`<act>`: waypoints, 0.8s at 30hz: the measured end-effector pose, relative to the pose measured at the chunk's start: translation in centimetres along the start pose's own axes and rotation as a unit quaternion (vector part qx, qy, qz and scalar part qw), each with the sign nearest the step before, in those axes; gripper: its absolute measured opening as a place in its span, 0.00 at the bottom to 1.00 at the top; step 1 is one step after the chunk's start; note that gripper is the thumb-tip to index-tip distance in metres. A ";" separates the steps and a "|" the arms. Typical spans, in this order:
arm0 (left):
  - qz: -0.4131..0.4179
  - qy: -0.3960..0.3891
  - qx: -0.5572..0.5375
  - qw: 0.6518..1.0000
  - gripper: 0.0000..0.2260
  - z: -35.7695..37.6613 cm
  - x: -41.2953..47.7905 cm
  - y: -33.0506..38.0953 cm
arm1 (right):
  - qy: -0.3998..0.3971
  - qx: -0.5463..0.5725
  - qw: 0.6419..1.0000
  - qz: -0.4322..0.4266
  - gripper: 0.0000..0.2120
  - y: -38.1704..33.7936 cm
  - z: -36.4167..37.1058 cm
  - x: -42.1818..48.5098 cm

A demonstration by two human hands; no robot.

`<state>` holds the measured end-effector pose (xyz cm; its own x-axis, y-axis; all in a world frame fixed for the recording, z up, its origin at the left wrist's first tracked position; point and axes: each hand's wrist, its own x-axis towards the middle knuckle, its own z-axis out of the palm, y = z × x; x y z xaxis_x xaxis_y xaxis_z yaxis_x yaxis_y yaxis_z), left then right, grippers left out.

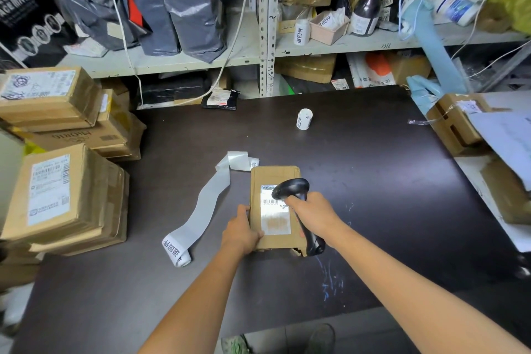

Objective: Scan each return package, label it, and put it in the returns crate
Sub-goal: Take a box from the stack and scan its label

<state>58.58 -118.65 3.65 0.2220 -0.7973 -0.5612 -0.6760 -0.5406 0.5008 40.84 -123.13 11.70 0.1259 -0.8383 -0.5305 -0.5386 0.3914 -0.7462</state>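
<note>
Right grip [313, 216] holds scanner [291, 188] over package [275, 174] | left grip [241, 231] holds package edge

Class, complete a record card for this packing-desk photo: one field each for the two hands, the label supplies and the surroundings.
left grip: holds the left edge of the flat brown cardboard package on the dark table
right grip: wraps the handle of the black handheld barcode scanner, head over the package's white shipping label
label supplies: long white label strip unrolled left of the package; small white label roll standing farther back
surroundings: stacks of brown cardboard boxes at the table's left
</note>
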 end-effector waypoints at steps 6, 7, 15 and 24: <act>0.003 0.003 0.004 1.000 0.27 0.0 0.1 0.0 | 0.008 0.015 1.000 0.008 0.14 -0.1 -0.4 0.1; 0.002 0.003 0.006 1.000 0.27 0.1 0.1 0.0 | 0.006 0.018 1.000 0.010 0.14 -0.1 -0.5 0.0; 0.004 0.006 0.002 1.000 0.27 0.1 0.1 0.0 | 0.026 0.021 0.999 0.005 0.15 0.6 -1.3 0.4; 0.004 0.014 -0.008 1.000 0.26 0.5 0.3 -0.1 | 0.099 0.001 0.993 0.064 0.09 6.9 -5.5 2.9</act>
<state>58.36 -118.63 3.08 0.2370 -0.8084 -0.5389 -0.6660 -0.5390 0.5157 32.94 -124.92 7.26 -0.1109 -0.8397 -0.5316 -0.5376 0.5006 -0.6785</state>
